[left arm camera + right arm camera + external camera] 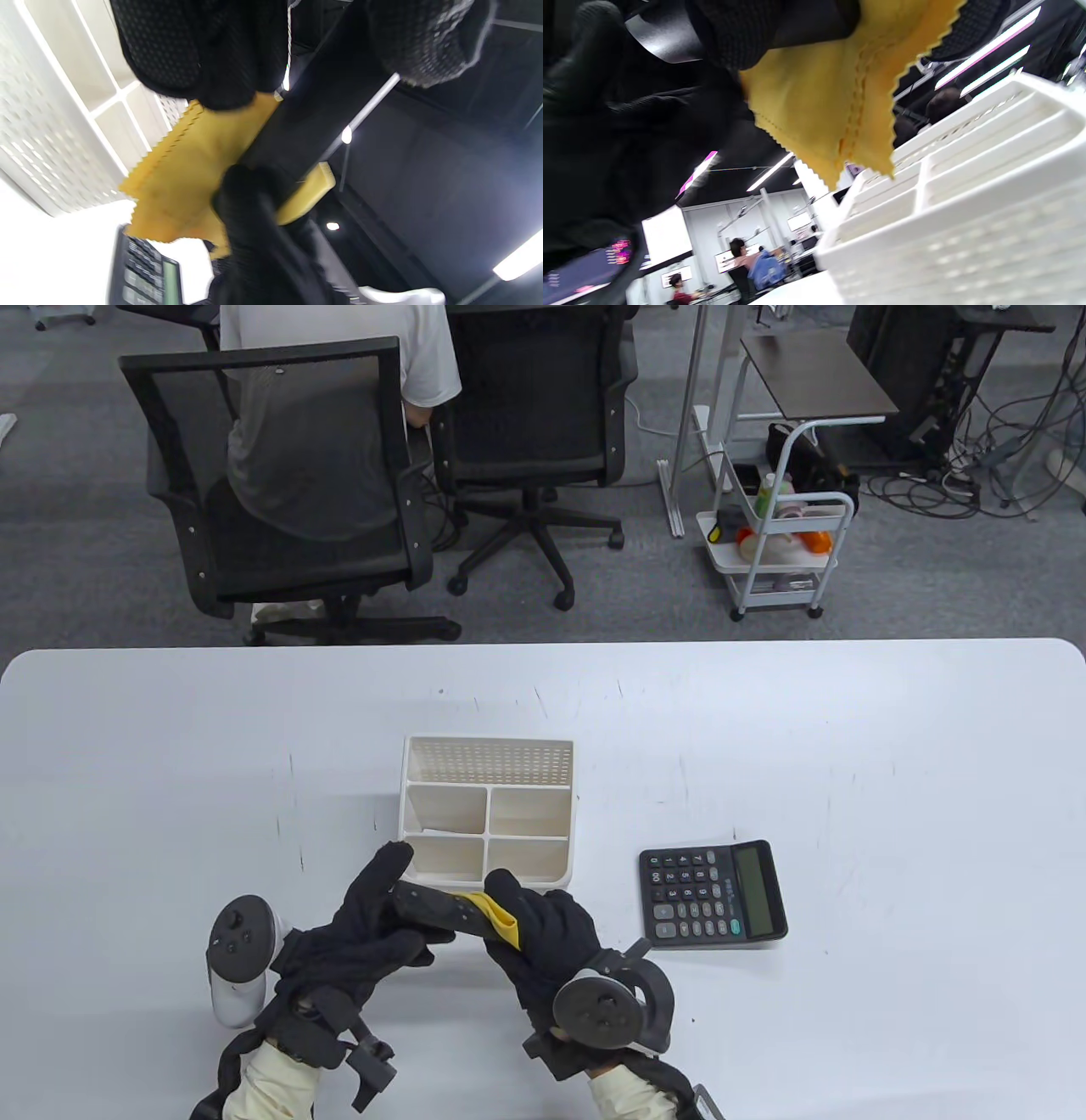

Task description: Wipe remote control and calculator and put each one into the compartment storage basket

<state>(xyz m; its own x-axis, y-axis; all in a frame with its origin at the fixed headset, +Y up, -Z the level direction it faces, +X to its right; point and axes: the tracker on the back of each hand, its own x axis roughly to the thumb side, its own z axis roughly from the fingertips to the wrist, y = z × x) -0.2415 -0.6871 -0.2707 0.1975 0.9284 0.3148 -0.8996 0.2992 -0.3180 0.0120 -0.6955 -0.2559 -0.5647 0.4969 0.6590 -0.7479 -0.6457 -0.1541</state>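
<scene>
Left hand (373,925) grips the remote control (433,909); right hand (543,929) pinches a yellow cloth (496,918) against it, just before the basket (488,768). Calculator (713,895) lies right, on open worktop (891,780).

White table (891,746) with faint scuff marks, white compartment storage basket (488,813) near its middle, black calculator (713,896) just right of it

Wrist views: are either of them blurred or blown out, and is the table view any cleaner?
Left wrist view: motion-smeared, the yellow cloth and calculator soft, the table burnt to white, ceiling lamps flaring. Right wrist view: the storage basket is soft up close, light strips streak, the glove is nearly featureless black. Table view: sharp, evenly lit, faint shadows, edges slightly bowed.
</scene>
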